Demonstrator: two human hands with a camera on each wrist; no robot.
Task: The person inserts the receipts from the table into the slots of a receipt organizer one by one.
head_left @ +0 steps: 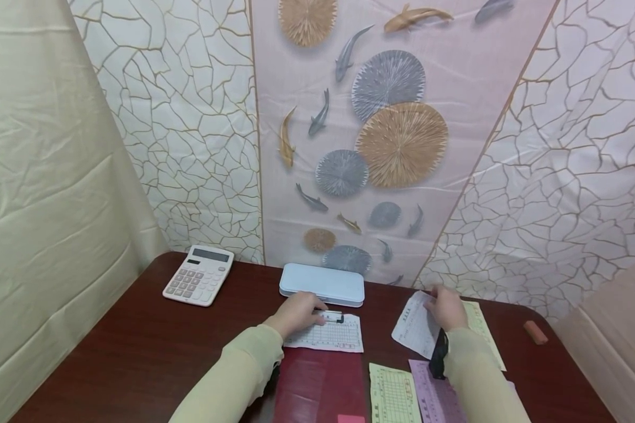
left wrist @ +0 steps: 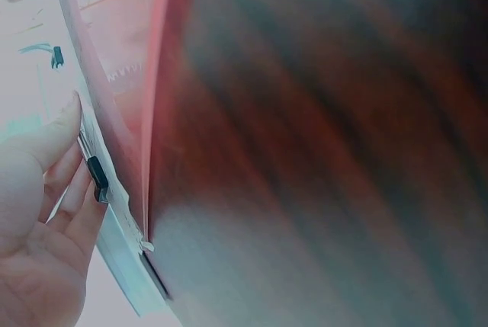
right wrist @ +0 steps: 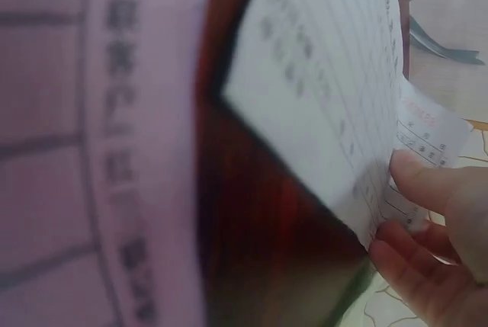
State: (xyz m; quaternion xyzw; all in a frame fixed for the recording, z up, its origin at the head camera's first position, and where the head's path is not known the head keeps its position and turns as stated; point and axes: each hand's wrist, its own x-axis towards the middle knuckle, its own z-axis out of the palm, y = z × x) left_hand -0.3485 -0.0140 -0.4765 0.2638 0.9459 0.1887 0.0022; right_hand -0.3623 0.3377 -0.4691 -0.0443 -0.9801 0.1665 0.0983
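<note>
My left hand [head_left: 294,315] is at the top of a dark red folder [head_left: 320,382], its thumb and fingers around a metal clip [head_left: 334,316] with black ends. Under the clip lies a white printed form [head_left: 330,335]. In the left wrist view the thumb and fingers bracket the clip [left wrist: 97,174] on the paper side. Farther right, my right hand [head_left: 447,306] pinches a white printed slip [head_left: 415,326] by its edge and holds it tilted. The right wrist view shows the thumb and fingers on the slip [right wrist: 320,91], with another printed paper [right wrist: 431,125] behind it.
A yellow-green form [head_left: 394,393] and a purple form [head_left: 435,396] lie right of the folder. Another yellow slip [head_left: 484,329] is beyond the right hand. A pale blue case [head_left: 323,282] and a calculator [head_left: 198,275] stand near the back; a reddish-brown block [head_left: 535,332] sits far right.
</note>
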